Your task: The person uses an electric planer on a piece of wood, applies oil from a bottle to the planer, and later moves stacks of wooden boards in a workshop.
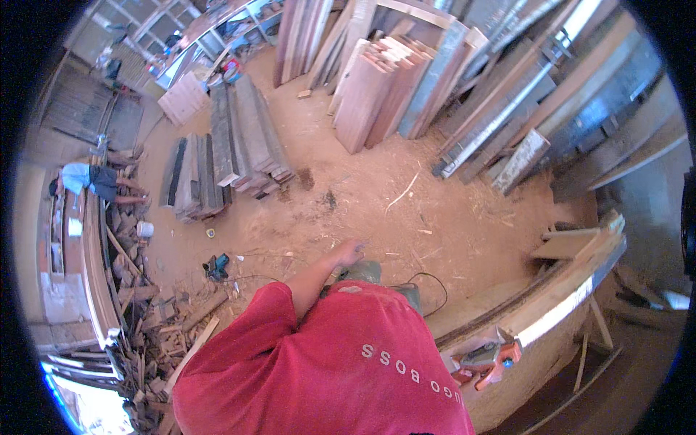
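Observation:
My left hand (pixel 349 252) is in front of my red shirt, at the end of my bent left forearm. It hangs above greenish-grey cloth (pixel 362 272) that looks like my trousers. Its fingers are too small and blurred to read, and I make out nothing held in it. My right hand does not show; my shirt covers that side. On the workbench (pixel 565 308) to my right rests an orange and grey tool (pixel 487 362), its exact kind unclear, close beside my shirt.
A dark cable (pixel 435 290) loops over the sawdust-covered floor. A teal power tool (pixel 216 267) lies to the left, near scrap wood (pixel 167 326). Stacked timbers (pixel 246 138) and upright boards (pixel 377 94) stand ahead. Another person (pixel 87 180) bends over at far left.

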`<state>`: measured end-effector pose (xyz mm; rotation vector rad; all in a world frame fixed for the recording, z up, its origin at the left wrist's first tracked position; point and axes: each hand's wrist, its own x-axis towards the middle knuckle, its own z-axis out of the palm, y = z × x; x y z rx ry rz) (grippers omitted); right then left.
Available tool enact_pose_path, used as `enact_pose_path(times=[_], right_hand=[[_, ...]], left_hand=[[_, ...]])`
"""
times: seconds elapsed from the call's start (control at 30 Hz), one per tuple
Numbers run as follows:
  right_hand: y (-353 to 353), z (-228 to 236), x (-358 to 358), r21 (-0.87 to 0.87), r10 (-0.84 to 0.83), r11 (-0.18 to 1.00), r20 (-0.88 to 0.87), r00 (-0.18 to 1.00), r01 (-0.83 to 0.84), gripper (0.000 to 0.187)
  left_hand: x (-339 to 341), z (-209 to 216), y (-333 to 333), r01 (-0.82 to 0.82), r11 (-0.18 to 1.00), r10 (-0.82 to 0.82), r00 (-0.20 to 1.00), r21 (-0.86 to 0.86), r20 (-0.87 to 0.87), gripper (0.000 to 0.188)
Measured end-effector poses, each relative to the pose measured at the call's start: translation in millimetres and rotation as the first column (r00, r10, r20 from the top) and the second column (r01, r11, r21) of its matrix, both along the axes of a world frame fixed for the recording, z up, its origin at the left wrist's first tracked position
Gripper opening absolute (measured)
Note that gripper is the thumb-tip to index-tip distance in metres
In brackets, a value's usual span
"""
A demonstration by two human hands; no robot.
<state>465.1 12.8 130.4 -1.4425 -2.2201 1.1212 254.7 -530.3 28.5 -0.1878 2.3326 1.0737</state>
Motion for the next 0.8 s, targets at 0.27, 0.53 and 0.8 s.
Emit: enact_pose_path(times=[0.27,0.53,0.8], right_hand=[[-69.8,-4.0,-60.5,0.116,0.159,0.979,0.077,0.984,-0.167,0.05],[-127.3,-11.2,-107.4,0.183,0.285,0.935,0.119,0.951,-0.303,0.049],[-157.9,-17.0,-127.1,0.212,0.387,0.884,0.163,0.907,-0.416,0.047]], left_hand=[[61.6,-16.7,-142.5,-0.078,0.958,0.114,0.987,-0.275,0.117,0.032],[84.5,-17.2,-180.8,-0.298,0.951,0.299,0.954,-0.086,0.001,0.03],[93.6,-20.2,-200.0,-0.29,0.954,0.29,0.957,-0.068,-0.012,0.034]])
